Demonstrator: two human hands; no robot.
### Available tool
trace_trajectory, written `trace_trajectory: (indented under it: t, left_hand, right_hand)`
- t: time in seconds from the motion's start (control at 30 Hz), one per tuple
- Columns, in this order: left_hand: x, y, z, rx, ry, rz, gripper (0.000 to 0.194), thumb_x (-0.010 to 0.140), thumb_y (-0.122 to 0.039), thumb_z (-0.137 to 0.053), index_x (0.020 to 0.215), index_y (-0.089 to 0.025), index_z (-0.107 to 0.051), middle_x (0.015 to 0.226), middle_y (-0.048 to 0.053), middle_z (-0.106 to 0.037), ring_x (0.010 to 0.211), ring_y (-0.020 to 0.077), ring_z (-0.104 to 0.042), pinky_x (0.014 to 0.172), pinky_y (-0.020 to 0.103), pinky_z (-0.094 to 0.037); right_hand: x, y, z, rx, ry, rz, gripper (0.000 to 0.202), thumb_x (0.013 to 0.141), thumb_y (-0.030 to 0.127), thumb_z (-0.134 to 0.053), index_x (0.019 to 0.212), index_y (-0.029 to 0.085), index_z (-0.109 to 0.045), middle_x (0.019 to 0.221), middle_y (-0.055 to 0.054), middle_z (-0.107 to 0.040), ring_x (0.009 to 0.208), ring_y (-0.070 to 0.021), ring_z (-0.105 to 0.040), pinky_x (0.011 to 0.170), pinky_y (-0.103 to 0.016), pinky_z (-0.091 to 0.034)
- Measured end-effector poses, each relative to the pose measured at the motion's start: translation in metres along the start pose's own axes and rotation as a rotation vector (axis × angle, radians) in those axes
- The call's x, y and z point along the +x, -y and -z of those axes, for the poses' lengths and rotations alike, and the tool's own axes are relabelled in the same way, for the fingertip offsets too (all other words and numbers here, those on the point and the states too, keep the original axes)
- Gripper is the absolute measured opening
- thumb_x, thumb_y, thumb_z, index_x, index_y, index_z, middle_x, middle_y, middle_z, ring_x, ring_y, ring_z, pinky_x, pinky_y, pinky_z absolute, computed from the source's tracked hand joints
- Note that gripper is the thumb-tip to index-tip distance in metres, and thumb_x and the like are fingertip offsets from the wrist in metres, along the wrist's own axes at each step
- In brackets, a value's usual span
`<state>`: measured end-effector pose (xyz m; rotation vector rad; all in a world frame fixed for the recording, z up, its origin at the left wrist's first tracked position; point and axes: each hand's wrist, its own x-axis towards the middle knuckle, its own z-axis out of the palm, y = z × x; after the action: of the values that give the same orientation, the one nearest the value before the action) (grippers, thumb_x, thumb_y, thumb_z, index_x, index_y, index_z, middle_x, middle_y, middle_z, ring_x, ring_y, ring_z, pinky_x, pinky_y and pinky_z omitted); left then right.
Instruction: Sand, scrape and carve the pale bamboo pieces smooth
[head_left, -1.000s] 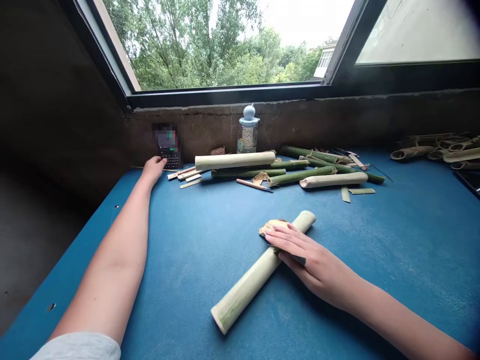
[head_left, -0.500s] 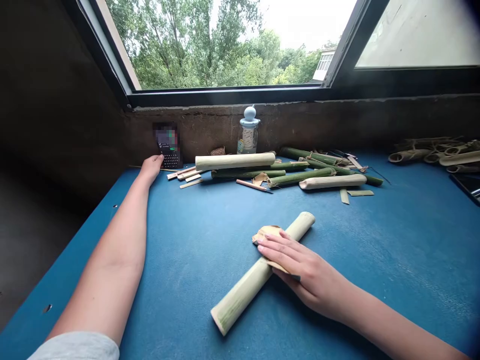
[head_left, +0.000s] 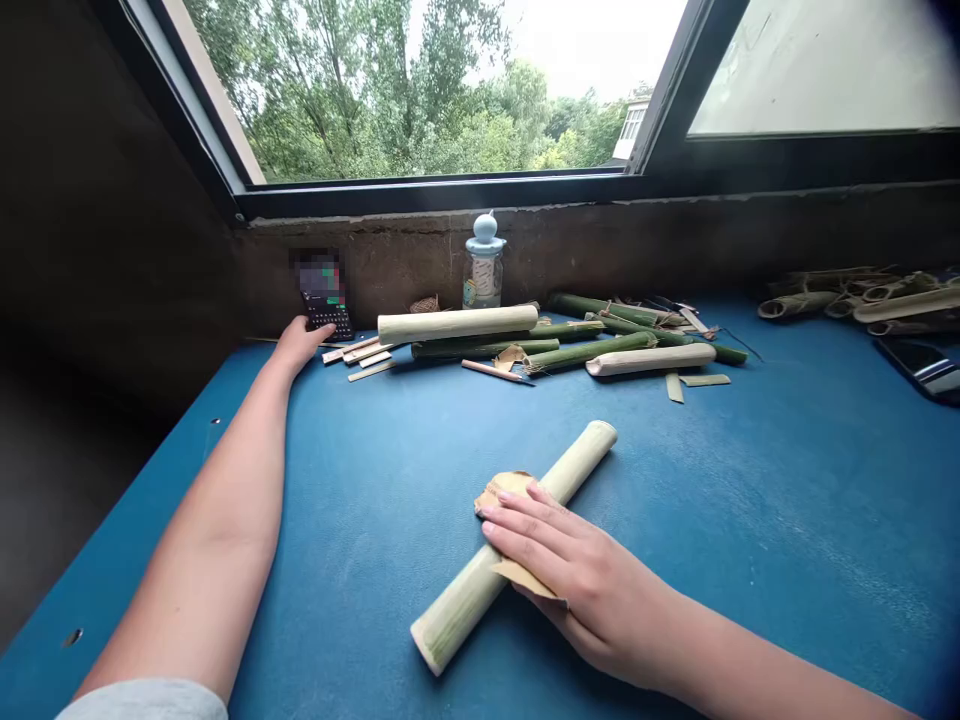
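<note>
A pale bamboo piece (head_left: 459,608) lies diagonally on the blue table in front of me. My right hand (head_left: 559,555) is closed over its middle, pressing a tan sheet of sandpaper (head_left: 506,488) around it. The sheet's edges stick out on both sides of my fingers. At the far left, my left hand (head_left: 298,348) grips the lower left corner of a phone (head_left: 322,290), which leans upright against the wall. Its thumb crosses the front of the lit, partly blurred screen; the other fingers are mostly hidden.
Along the wall lie a pale bamboo tube (head_left: 457,323), green bamboo stalks (head_left: 487,348), a pencil (head_left: 499,373), thin strips (head_left: 370,370) and a lidded jar (head_left: 484,275). More bamboo (head_left: 799,304) and a dark phone-like device (head_left: 919,368) are at right.
My right hand and the sandpaper have slid along the bamboo toward its near left end. On the phone, my left thumb has shifted lower and to the right. The view has turned slightly.
</note>
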<state>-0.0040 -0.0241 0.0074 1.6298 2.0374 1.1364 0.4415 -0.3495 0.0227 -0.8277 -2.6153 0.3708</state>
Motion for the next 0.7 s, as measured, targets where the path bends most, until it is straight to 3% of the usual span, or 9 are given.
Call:
trace_trajectory:
  t: [0.1,0.2,0.3,0.37,0.47,0.53,0.7]
  left_hand:
    - [0.000,-0.001,0.000,-0.012,0.011,-0.012,0.041,0.074,-0.040,-0.067,0.105,-0.014,-0.066,0.117,0.013,-0.071,0.111,0.0315,-0.065,0.100,0.041,-0.049]
    - [-0.001,-0.002,0.001,-0.017,0.002,-0.016,0.033,0.074,-0.038,-0.063,0.098,-0.014,-0.067,0.112,0.012,-0.072,0.109,0.0311,-0.065,0.098,0.039,-0.049]
    - [0.000,-0.002,0.003,-0.017,-0.017,-0.012,0.030,0.074,-0.038,-0.062,0.093,-0.015,-0.067,0.108,0.011,-0.073,0.107,0.0321,-0.064,0.097,0.040,-0.049]
    - [0.001,0.000,0.004,-0.020,-0.019,-0.008,0.031,0.074,-0.039,-0.061,0.094,-0.015,-0.067,0.106,0.011,-0.073,0.106,0.0318,-0.065,0.096,0.040,-0.050]
    - [0.005,0.004,0.004,-0.019,-0.016,0.001,0.034,0.077,-0.042,-0.058,0.095,-0.015,-0.068,0.105,0.012,-0.072,0.104,0.0311,-0.065,0.096,0.040,-0.050]
    - [0.007,0.007,0.004,-0.017,-0.021,0.006,0.037,0.081,-0.046,-0.053,0.095,-0.015,-0.069,0.106,0.013,-0.071,0.104,0.0306,-0.065,0.097,0.040,-0.050]
    - [0.011,0.012,0.002,-0.012,-0.045,0.001,0.042,0.086,-0.046,-0.045,0.099,-0.016,-0.070,0.107,0.013,-0.071,0.108,0.0298,-0.064,0.100,0.040,-0.048]
  right_hand:
    - [0.001,-0.016,0.000,-0.021,-0.109,-0.099,0.043,0.103,0.018,-0.040,0.143,0.012,-0.053,0.149,-0.011,-0.055,0.147,-0.0222,-0.040,0.125,-0.047,-0.028]
    - [0.003,-0.015,-0.003,-0.081,-0.187,-0.214,0.043,0.103,0.020,-0.040,0.141,0.009,-0.056,0.146,-0.015,-0.057,0.145,-0.0268,-0.044,0.123,-0.054,-0.029]
    - [0.005,-0.001,-0.007,-0.039,-0.044,0.015,0.051,0.098,0.019,-0.046,0.148,0.007,-0.048,0.154,-0.014,-0.048,0.148,-0.0276,-0.038,0.124,-0.051,-0.028]
    - [0.006,0.000,-0.007,-0.008,-0.030,0.053,0.050,0.100,0.020,-0.046,0.149,0.011,-0.047,0.154,-0.011,-0.049,0.148,-0.0244,-0.038,0.125,-0.047,-0.029]
    - [0.005,-0.015,-0.005,-0.046,-0.196,-0.199,0.046,0.104,0.022,-0.041,0.148,0.017,-0.050,0.150,-0.011,-0.054,0.147,-0.0242,-0.040,0.124,-0.052,-0.030]
    - [0.005,-0.021,-0.006,-0.066,-0.213,-0.255,0.047,0.103,0.021,-0.042,0.150,0.017,-0.048,0.152,-0.013,-0.051,0.148,-0.0266,-0.038,0.123,-0.055,-0.030]
    - [0.007,-0.007,-0.008,-0.020,-0.100,-0.051,0.054,0.101,0.015,-0.042,0.155,0.015,-0.040,0.155,-0.012,-0.048,0.150,-0.0246,-0.035,0.124,-0.049,-0.030]
